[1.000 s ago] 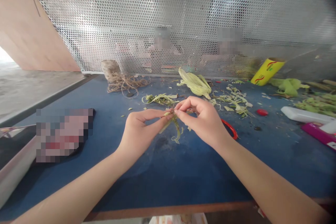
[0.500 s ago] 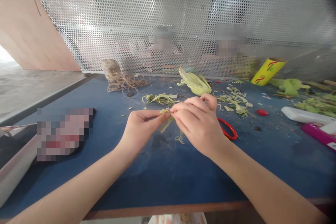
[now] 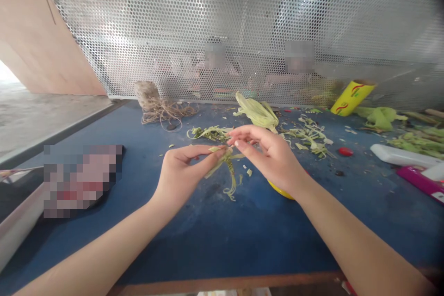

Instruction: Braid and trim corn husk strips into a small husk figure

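My left hand (image 3: 190, 171) pinches a small bunch of pale green corn husk strips (image 3: 227, 166) between thumb and forefinger, with thin curled ends hanging down over the blue table. Just right of it hovers my right hand (image 3: 268, 155), its thumb and fingers apart and nothing clearly held. Behind my hands lies a cluster of shredded, curled husk (image 3: 210, 133). A larger whole husk (image 3: 258, 113) rests farther back. Under my right wrist shows the yellow part of a handle (image 3: 282, 190), mostly hidden.
Twine (image 3: 166, 112) is heaped by a stub-like block (image 3: 146, 92). Husk shreds (image 3: 312, 138), a red piece (image 3: 346, 151), a yellow tube (image 3: 353, 98), a white object (image 3: 402, 153) and a purple object (image 3: 421, 182) lie right. A perforated metal screen (image 3: 225, 18) stands behind.
My right hand has let go of the bunch, and its fingers have spread apart. More of the hanging strips shows. The left hand keeps its pinch.
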### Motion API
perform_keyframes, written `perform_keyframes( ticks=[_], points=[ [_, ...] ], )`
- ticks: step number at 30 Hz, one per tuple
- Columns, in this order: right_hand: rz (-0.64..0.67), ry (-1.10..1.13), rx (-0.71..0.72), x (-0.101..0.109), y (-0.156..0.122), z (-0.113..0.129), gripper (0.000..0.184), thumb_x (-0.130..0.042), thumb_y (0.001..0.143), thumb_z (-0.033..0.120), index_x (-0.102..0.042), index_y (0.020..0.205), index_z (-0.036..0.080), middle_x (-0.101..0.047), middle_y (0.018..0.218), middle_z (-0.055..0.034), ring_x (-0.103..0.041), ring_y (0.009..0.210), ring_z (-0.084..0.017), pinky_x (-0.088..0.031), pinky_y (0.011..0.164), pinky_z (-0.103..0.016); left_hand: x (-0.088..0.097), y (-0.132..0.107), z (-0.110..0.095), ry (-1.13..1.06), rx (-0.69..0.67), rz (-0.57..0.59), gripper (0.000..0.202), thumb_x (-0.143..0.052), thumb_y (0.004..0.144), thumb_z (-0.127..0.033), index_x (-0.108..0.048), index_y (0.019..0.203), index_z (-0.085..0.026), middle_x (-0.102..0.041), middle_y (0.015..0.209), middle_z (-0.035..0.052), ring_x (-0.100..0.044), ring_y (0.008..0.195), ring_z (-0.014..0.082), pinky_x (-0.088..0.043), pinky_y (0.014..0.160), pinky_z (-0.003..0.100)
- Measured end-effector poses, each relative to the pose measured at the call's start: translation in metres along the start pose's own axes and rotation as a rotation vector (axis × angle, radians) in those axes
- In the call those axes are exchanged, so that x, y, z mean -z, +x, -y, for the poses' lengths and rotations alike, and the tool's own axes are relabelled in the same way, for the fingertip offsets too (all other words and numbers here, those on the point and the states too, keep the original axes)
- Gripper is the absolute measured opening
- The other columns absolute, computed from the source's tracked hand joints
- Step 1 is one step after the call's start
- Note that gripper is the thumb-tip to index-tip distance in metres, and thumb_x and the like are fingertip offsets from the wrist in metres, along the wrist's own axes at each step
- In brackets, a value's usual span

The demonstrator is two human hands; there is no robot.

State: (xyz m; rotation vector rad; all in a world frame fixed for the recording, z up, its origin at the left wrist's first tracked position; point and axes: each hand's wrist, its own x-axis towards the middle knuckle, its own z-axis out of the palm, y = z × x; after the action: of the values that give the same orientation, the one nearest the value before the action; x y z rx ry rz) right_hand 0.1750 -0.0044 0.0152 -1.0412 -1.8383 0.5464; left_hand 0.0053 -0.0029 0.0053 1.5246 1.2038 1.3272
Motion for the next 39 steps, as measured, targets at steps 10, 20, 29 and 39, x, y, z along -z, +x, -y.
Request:
perform_keyframes(
  ticks=[10, 20, 29, 39],
  points=[
    [-0.063, -0.155, 0.129, -0.0024, 0.0014, -0.0011, 0.008, -0.059, 0.075, 0.019, -0.065, 0.070, 0.021, -0.069, 0.076, -0.0001, -0.062, 0.073, -0.015, -0.047, 0.070, -0.029, -0.0008, 0.0003, -0.0020, 0.045, -0.015, 0.030, 0.012, -0.072, 0.060, -0.029, -0.073, 0.069, -0.020, -0.073, 0.074, 0.0013, -0.066, 0.070, 0.0182, -0.051, 0.064, 0.024],
    [-0.056, -0.155, 0.033, -0.0014, -0.0009, -0.0003, 0.009, -0.057, 0.076, 0.024, -0.064, 0.072, 0.020, -0.066, 0.069, 0.0011, -0.059, 0.064, -0.013, -0.046, 0.060, -0.025, -0.0009, -0.0010, -0.0015, 0.041, -0.018, 0.085, 0.012, -0.071, 0.063, -0.030, -0.072, 0.067, -0.019, -0.073, 0.075, 0.0024, -0.065, 0.071, 0.0185, -0.051, 0.065, 0.026],
    [-0.149, -0.685, 0.528, -0.0023, -0.0042, -0.0044, 0.013, -0.054, 0.082, 0.021, -0.058, 0.069, 0.021, -0.068, 0.078, -0.0005, -0.058, 0.077, -0.017, -0.038, 0.075, -0.035, -0.0014, 0.0050, 0.0052, -0.195, 0.169, 0.115, 0.010, -0.071, 0.063, -0.029, -0.072, 0.065, -0.019, -0.073, 0.077, 0.0035, -0.065, 0.079, 0.0185, -0.049, 0.069, 0.025],
    [-0.179, -0.677, 0.738, -0.0006, -0.0065, -0.0076, 0.007, -0.054, 0.081, 0.017, -0.053, 0.081, 0.024, -0.068, 0.085, 0.0010, -0.059, 0.079, -0.014, -0.041, 0.075, -0.032, -0.0004, 0.0036, 0.0021, -0.261, 0.162, 0.119, 0.005, -0.071, 0.064, -0.025, -0.072, 0.062, -0.019, -0.073, 0.074, 0.0034, -0.064, 0.077, 0.0178, -0.049, 0.070, 0.026]
  ],
)
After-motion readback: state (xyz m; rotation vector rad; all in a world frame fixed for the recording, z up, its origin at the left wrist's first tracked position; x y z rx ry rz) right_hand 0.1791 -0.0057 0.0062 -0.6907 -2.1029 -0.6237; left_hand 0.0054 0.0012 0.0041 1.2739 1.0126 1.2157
